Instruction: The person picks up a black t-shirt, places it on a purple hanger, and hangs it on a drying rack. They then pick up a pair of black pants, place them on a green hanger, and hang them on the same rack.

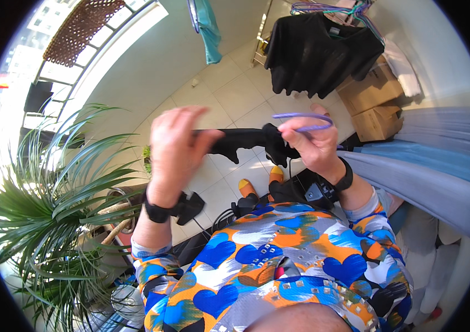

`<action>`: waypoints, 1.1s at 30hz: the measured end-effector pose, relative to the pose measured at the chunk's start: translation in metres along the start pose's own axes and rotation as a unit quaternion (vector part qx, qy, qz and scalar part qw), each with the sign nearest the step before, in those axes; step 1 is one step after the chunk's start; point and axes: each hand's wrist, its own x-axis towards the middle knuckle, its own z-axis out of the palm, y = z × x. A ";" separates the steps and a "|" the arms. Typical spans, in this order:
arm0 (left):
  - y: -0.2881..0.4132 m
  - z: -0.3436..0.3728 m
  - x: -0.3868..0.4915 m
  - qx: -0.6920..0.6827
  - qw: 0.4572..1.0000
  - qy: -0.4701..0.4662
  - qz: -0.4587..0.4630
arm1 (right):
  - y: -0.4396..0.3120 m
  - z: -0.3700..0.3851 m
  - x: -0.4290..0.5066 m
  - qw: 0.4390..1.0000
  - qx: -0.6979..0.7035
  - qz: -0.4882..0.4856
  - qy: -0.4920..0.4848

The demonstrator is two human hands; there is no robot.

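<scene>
A black garment [241,139] stretches between both hands in front of my torso. My right hand [314,143] pinches its right end together with a purple clothes hanger [303,115], whose curved end shows above the fingers. My left hand [177,149], blurred, is at the garment's left end with its thumb stretched out to the right; whether it grips the cloth is hidden. At the upper right, a black T-shirt [322,54] hangs among several purple and green hangers [322,7].
A large potted palm [52,199] fills the left side. Cardboard boxes [369,89] stand by the right wall, near grey and blue hanging cloth [430,166]. A turquoise cloth [209,33] hangs at the top. Tiled floor [235,95] lies beyond my hands.
</scene>
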 end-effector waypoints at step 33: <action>0.034 0.016 0.031 -0.193 0.960 0.049 -0.199 | 0.148 0.020 -0.006 0.846 0.142 0.510 -0.059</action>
